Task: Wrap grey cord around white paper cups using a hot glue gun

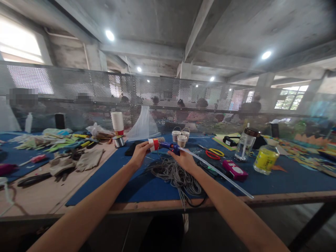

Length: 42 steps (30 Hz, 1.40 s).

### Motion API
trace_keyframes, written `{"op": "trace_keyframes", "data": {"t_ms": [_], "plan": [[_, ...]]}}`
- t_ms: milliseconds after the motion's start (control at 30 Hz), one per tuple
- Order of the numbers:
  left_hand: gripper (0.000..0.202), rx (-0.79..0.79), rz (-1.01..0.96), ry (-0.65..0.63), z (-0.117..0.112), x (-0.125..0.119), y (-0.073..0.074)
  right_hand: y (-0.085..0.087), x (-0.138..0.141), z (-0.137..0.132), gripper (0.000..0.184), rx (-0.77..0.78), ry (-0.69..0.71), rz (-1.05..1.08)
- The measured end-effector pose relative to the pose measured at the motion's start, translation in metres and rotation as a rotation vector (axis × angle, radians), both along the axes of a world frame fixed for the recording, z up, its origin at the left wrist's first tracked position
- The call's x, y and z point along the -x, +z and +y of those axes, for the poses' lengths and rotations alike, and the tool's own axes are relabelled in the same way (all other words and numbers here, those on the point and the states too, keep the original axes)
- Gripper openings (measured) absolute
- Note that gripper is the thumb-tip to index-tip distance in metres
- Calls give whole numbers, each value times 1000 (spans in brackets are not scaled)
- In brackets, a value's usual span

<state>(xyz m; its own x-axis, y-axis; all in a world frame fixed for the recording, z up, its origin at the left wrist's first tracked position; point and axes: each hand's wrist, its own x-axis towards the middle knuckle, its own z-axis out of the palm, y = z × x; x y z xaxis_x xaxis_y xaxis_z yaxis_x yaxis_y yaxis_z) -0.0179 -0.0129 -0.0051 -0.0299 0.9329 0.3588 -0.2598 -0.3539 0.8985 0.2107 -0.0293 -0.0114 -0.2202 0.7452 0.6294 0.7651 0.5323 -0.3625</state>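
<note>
My left hand (139,153) is closed on a small white cup with a red band (154,144), held above the blue table mat (147,185). My right hand (183,158) grips a blue glue gun (170,146) whose nozzle points left at the cup. A long clear glue stick (217,171) runs from the back of the gun out to the right, over the table edge. A tangle of grey cord (177,176) lies on the mat just below both hands.
Three small white cups (180,136) stand behind the hands. Red and yellow scissors (214,153), a pink box (235,170), a clear jar (244,144) and a yellow bottle (265,159) lie right. A paper cup stack (117,123), gloves (76,161) and scraps lie left. People sit beyond a mesh screen (78,91).
</note>
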Motion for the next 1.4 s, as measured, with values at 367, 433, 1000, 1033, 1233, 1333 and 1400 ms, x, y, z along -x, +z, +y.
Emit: {"op": "trace_keyframes", "data": {"t_ms": [367,433,1000,1033,1233,1333,1400], "plan": [[43,8,3,0,-1,0,1,3,-1,-2,48,0,0,-32],[43,13,1,-4,-1,0,1,2,0,-1,48,3,-5,-32],[42,11,-9,6,0,1,0,3,0,-3,46,16,-15,-68],[41,11,-12,4,0,1,0,2,-1,-2,46,10,-15,-69],[41,12,-32,-1,0,0,1,-4,-2,3,48,-6,-14,-64],[38,19,-38,8,1,1,0,-4,-2,3,48,-12,-15,-74],[36,28,-42,14,2,1,-1,-3,-1,3,47,-9,-15,-78]]}}
